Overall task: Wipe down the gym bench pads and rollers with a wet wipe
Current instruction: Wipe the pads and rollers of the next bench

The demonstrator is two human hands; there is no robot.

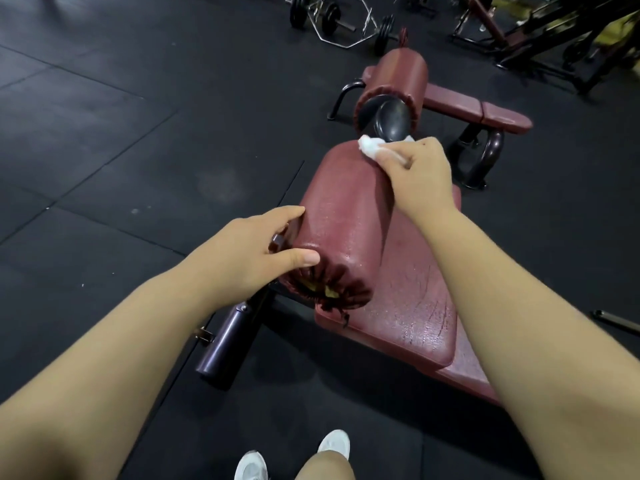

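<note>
A maroon padded roller (346, 216) lies lengthwise in front of me, above the maroon bench seat pad (408, 306). My left hand (256, 254) grips the roller's near gathered end, thumb on top. My right hand (419, 174) is closed on a crumpled white wet wipe (370, 147) and presses it against the roller's far end. A second maroon roller (394, 81) sits farther back, its dark open end facing me. Behind it runs another long maroon bench pad (485, 110).
Black rubber floor tiles (138, 150) surround the bench. A dark metal frame tube (228, 337) sticks out at lower left. A hex bar with weight plates (339, 22) lies at the back, dark machine frames (540, 36) at the back right. My white shoes (332, 445) show at the bottom.
</note>
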